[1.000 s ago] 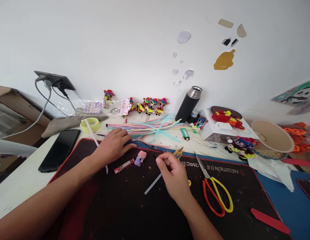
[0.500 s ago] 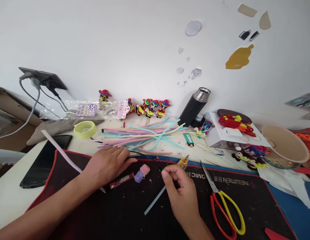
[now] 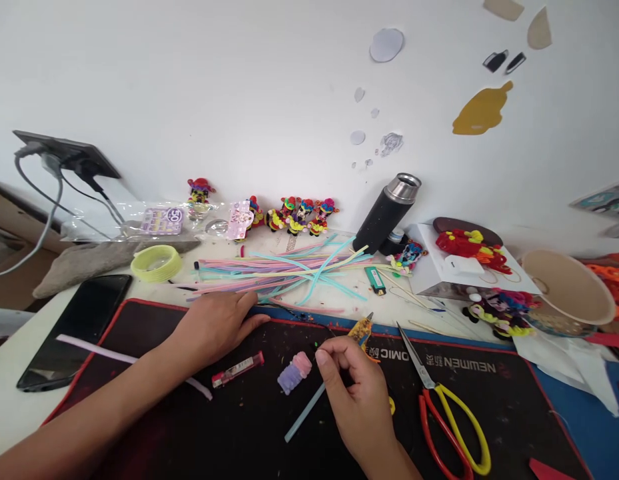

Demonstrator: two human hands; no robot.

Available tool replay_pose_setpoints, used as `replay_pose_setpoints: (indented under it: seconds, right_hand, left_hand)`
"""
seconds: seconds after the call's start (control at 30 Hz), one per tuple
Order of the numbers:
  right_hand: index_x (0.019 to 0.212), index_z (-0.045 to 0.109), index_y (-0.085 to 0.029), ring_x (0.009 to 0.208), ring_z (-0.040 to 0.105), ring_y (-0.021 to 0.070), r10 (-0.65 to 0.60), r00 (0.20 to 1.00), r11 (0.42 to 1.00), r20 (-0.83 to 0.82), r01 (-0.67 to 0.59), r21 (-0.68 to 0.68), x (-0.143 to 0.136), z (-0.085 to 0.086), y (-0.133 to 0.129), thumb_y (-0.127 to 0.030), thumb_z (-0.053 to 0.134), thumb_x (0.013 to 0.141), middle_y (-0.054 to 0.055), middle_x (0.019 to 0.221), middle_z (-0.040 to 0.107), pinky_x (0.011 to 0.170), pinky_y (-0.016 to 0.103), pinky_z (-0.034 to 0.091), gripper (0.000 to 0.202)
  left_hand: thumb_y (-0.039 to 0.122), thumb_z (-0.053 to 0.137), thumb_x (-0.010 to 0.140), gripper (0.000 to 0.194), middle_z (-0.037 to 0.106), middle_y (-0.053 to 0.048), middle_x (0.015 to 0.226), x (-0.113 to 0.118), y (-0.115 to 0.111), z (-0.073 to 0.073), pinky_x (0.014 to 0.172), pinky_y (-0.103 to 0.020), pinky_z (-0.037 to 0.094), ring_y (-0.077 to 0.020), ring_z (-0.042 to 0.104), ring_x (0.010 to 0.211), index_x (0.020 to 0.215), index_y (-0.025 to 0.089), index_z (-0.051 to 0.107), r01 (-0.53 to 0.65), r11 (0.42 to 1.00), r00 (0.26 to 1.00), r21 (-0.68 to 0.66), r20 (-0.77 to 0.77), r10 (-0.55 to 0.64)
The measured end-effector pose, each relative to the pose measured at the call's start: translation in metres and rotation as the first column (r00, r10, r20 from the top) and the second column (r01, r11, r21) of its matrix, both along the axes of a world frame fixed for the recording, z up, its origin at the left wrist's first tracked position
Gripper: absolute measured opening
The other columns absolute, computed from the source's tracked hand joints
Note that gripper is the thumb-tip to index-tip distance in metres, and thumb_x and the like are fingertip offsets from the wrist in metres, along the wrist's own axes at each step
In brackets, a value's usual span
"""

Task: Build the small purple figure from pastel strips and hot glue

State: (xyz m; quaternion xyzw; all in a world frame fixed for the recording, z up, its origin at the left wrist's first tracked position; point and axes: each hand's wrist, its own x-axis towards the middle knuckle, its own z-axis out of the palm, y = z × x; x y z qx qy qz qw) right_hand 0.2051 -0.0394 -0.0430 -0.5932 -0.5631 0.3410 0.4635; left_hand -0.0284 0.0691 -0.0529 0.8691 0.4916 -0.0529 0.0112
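Observation:
My left hand [image 3: 216, 327] lies palm down at the mat's back edge. Its thumb is stretched out to the right, and its fingertips reach the bundle of pastel pipe cleaners [image 3: 289, 270]. Under that forearm passes a lilac pipe cleaner [image 3: 96, 348]. My right hand [image 3: 356, 393] hovers over the mat with fingers curled and thumb against the index finger; whatever is in the pinch is too small to name. Partly behind it is a yellow glue gun [image 3: 362, 328], with a pale blue stick [image 3: 304, 413] below. Between the hands sits a pink-and-purple fuzzy piece [image 3: 294, 373].
A small red labelled case [image 3: 238, 370] lies near my left hand. Red-and-yellow-handled scissors [image 3: 446, 407] lie to the right. Behind are a green lighter [image 3: 375, 281], a black flask [image 3: 384, 217], small fuzzy dolls [image 3: 304, 217] and yellow tape [image 3: 156, 264]. A black phone [image 3: 74, 333] is at left.
The pink-and-purple piece has shifted nearer and tilted over. The lilac pipe cleaner's raised end has dropped lower at left. My left hand has moved slightly left; my right hand is nearly still.

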Motion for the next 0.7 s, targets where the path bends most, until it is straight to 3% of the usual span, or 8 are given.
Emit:
replay_pose_setpoints:
  seconds: [0.13,0.3,0.53,0.7]
  right_hand:
    - [0.083,0.069,-0.023,0.055,0.062,0.0167,0.018,1.0,1.0,-0.009,-0.018,-0.006,0.0,0.002,-0.001,-0.037,0.06,0.101,0.0,0.063,0.066,0.054,0.024,0.05,0.024]
    - [0.085,0.067,-0.022,0.055,0.058,0.015,0.048,0.999,0.998,-0.012,-0.049,-0.025,0.0,0.0,-0.005,-0.039,0.06,0.102,-0.002,0.063,0.064,0.053,0.023,0.044,0.025]
    - [0.09,0.067,-0.021,0.06,0.058,0.016,0.084,0.996,0.996,0.005,-0.083,-0.032,0.0,-0.006,-0.009,-0.04,0.058,0.103,0.0,0.068,0.065,0.057,0.025,0.042,0.025]
    - [0.088,0.068,-0.021,0.058,0.06,0.0156,0.092,0.995,0.996,0.038,-0.092,0.004,-0.001,0.0,-0.008,-0.035,0.058,0.102,-0.001,0.066,0.065,0.056,0.025,0.042,0.022]
  left_hand:
    - [0.053,0.046,0.106,0.041,0.077,-0.011,0.085,-0.006,0.0,-0.013,0.071,-0.039,0.051,-0.0321,0.073,0.082,0.093,0.02,0.068,0.028,0.997,0.985,0.069,0.168,-0.039]
    - [0.043,0.046,0.107,0.034,0.076,-0.01,0.098,-0.006,0.002,-0.014,0.086,-0.041,0.053,-0.0296,0.071,0.094,0.103,0.021,0.072,0.066,0.996,0.945,0.059,0.318,-0.082]
    - [0.035,0.051,0.107,0.032,0.072,-0.009,0.133,0.004,0.008,-0.019,0.109,-0.046,0.05,-0.0283,0.063,0.125,0.131,0.024,0.068,0.159,0.986,0.895,0.039,0.417,-0.161]
    - [0.039,0.051,0.106,0.046,0.06,-0.012,0.153,0.01,0.014,-0.016,0.12,-0.051,0.043,-0.0305,0.054,0.142,0.149,0.022,0.057,0.122,0.991,0.894,0.061,0.426,-0.137]
